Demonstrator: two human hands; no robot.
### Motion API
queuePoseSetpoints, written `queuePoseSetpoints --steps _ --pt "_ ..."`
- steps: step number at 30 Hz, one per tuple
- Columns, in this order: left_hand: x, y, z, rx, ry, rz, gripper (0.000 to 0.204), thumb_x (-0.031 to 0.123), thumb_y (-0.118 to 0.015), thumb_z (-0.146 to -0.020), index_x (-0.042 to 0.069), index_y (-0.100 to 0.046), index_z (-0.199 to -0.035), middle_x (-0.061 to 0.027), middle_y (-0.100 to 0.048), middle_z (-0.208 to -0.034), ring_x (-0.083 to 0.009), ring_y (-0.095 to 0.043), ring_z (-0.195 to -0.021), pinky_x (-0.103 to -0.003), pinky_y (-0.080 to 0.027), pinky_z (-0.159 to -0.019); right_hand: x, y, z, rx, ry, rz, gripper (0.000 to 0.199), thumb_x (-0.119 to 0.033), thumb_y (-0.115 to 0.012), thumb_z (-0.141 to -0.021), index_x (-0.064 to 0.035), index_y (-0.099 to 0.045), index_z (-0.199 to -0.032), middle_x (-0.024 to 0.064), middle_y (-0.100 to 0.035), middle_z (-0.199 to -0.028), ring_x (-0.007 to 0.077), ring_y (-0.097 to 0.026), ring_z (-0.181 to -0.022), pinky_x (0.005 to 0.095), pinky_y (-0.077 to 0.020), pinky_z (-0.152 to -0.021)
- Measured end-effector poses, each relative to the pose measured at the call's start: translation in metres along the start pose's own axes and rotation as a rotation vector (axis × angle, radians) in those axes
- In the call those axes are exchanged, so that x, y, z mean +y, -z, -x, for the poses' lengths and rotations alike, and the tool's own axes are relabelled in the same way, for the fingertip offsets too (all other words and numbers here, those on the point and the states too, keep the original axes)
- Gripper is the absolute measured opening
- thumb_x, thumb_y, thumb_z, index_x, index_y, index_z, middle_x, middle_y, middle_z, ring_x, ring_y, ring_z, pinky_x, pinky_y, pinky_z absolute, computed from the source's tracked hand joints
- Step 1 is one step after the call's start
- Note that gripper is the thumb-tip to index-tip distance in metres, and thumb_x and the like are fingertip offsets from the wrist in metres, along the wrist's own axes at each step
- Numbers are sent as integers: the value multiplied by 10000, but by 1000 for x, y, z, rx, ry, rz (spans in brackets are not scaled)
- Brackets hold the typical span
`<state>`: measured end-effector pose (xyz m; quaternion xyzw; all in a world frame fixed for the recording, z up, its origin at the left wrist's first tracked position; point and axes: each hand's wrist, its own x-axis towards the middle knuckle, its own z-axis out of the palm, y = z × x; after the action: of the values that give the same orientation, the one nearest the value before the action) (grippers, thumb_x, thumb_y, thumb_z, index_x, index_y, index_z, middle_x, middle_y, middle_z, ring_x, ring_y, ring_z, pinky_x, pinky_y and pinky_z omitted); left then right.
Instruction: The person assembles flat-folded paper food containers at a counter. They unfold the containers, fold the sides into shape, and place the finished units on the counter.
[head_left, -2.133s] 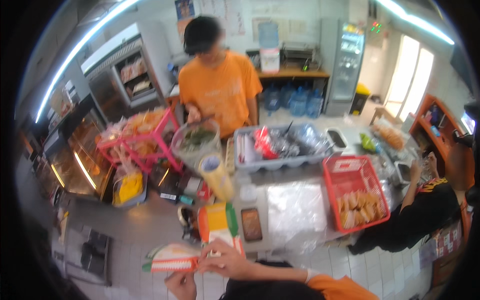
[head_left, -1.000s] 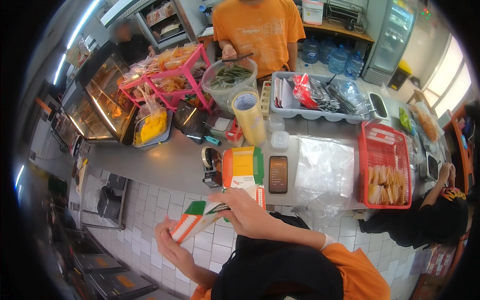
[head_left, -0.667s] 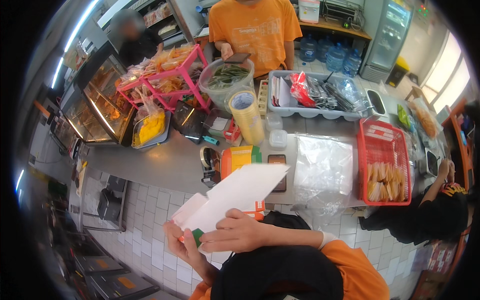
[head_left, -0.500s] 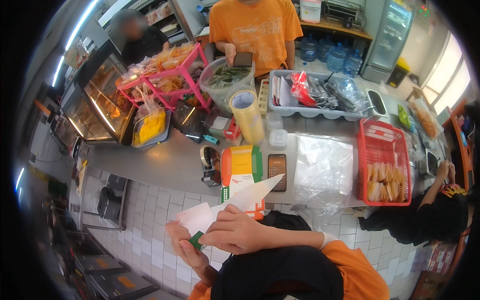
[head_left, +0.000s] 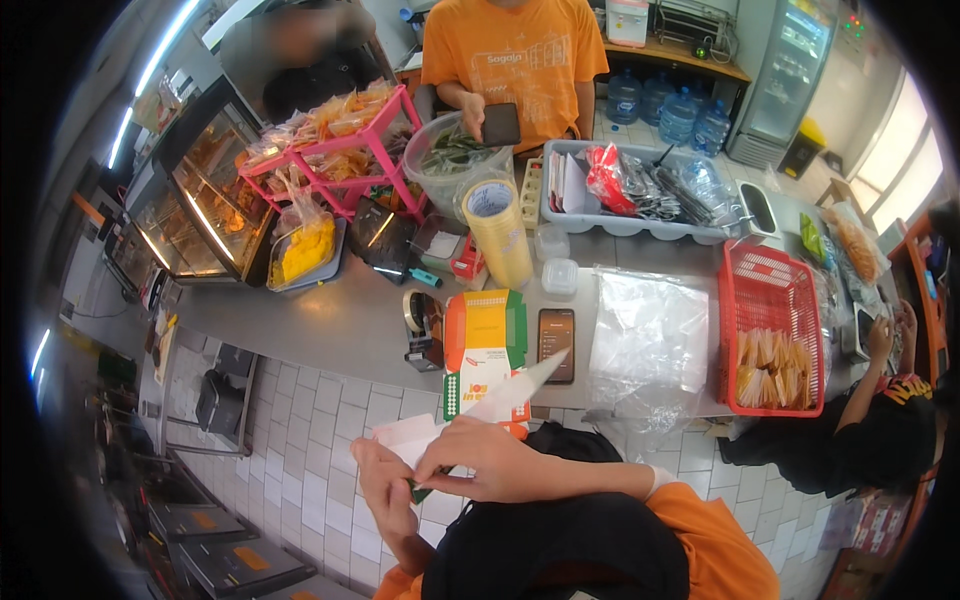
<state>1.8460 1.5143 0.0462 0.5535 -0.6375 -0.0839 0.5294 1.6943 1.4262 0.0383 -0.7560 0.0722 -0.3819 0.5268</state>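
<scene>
Close to my body, at the counter's near edge, both hands work on a white-sided cardboard piece [head_left: 405, 436] with a green outer side. A pale pointed flap [head_left: 520, 388] juts from it toward the far right, over the counter's edge. My left hand [head_left: 383, 490] grips the piece at its left end, thumb and fingers closed round it. My right hand [head_left: 490, 458] pinches the card beside the left thumb, where only a small dark green bit shows. Beyond the hands lies a yellow, green and orange printed carton [head_left: 487, 335]; a phone [head_left: 556, 345] with a lit screen is right of it.
Clear plastic bags [head_left: 648, 335] and a red basket [head_left: 770, 330] of small packets stand to the right. Rolls of tape [head_left: 497, 235], a grey bin [head_left: 640, 215] and a pink rack [head_left: 340, 165] line the back. A person in orange [head_left: 515, 70] stands across, holding a dark phone.
My right hand has come in over the green corner, which is now mostly covered, and the cardboard has turned slightly. The person behind the rack at far left has moved closer.
</scene>
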Motion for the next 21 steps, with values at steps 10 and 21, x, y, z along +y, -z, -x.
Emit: queuePoseSetpoints --steps 10,21 --pt "-45 23 -9 340 573 276 147 220 -605 -804 86 -545 -787 -62 -462 -747 -274 -489 -838 -523 -318 -973 -19 47 13 -240 -268 514 272 -280 -652 -845 -115 -572 -1047 73 -672 -859 304 -626 -790 366 -468 -763" --pt "-90 -25 -40 -489 143 93 121 209 -732 -734 104 -679 -703 -33 -631 -831 -242 -600 -766 -358 -447 -830 15 76 -11 -270 -238 66 251 -20 -601 -783 -105 -644 -1016 62 -661 -966 255 -631 -920 359 -484 -814"
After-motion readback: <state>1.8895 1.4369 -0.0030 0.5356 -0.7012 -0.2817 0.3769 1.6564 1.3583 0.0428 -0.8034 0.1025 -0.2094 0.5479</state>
